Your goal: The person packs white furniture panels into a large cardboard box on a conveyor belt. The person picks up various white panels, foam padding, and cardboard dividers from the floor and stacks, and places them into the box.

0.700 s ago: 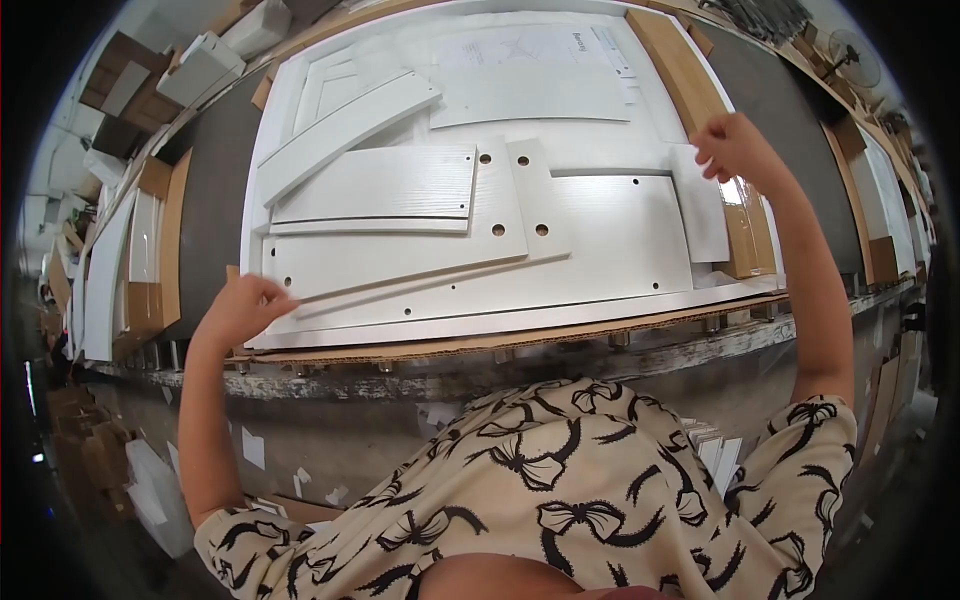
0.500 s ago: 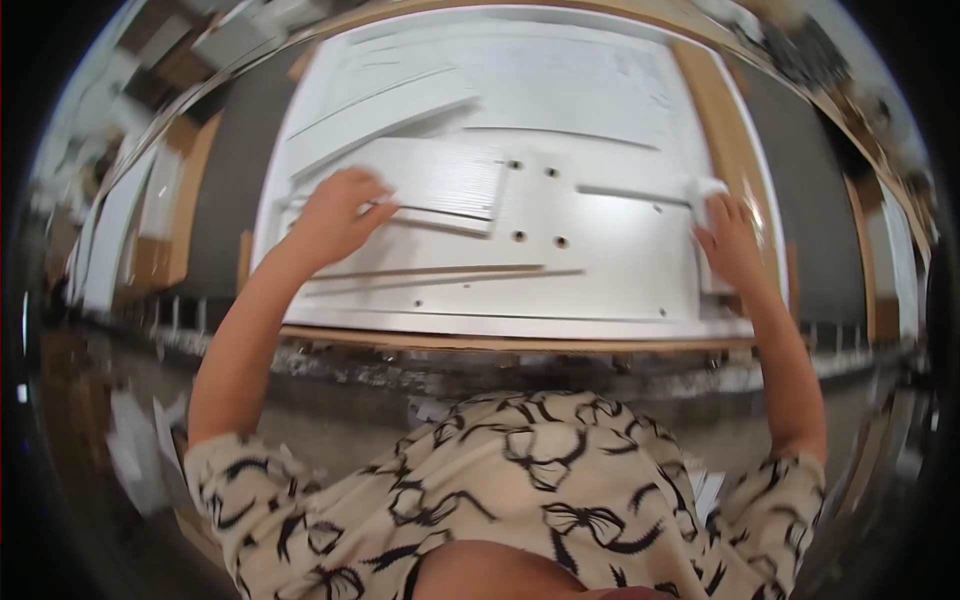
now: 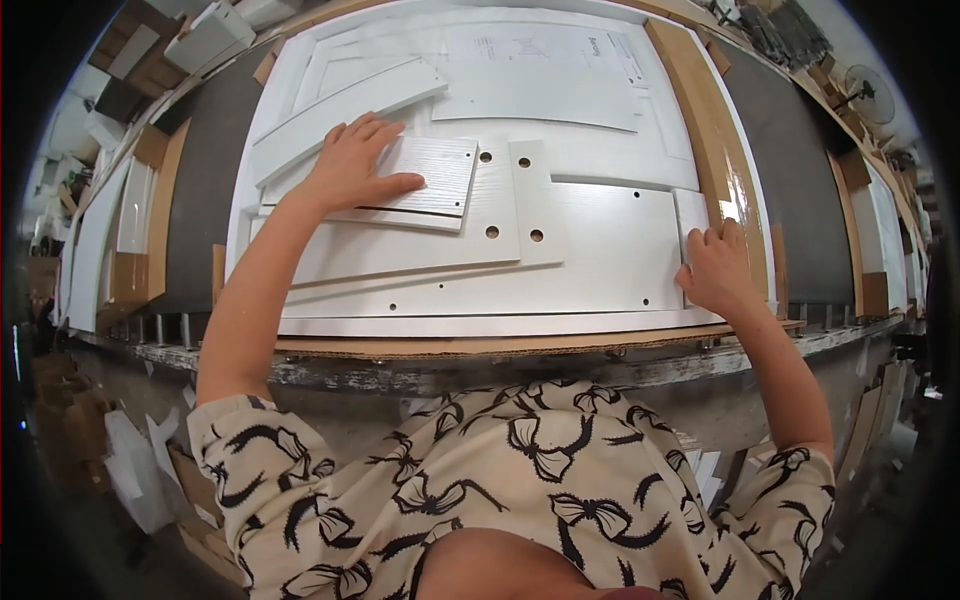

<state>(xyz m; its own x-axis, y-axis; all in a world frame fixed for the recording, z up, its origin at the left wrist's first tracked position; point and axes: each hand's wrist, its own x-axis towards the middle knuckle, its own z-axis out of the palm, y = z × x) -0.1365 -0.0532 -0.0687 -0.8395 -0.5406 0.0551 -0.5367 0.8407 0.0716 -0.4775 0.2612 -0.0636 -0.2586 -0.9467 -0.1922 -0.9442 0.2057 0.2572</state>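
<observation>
My left hand (image 3: 350,172) lies on a small stack of white wood-grain panels (image 3: 430,175), its thumb and fingers spread apart. Out to the right, my right hand (image 3: 715,268) has bent fingers and a thumb closed on a narrow white strip (image 3: 692,212) along the box's right side. Beneath the small stack lie larger white panels (image 3: 600,235) with round holes. A long white board (image 3: 345,115) rests at a slant beyond my left hand. The far part of the box holds a white panel with a printed sheet (image 3: 545,60).
The panels lie in a wide carton with a white lining rim (image 3: 480,325). A brown cardboard strip (image 3: 705,130) runs down its right side. Dark conveyor surfaces (image 3: 215,170) flank the carton, with other cartons (image 3: 150,230) beyond. A fan (image 3: 868,95) stands far right.
My left hand has opened and settled onto the small panels. My right hand has come slightly nearer, along the narrow strip. The whole view has shifted a little.
</observation>
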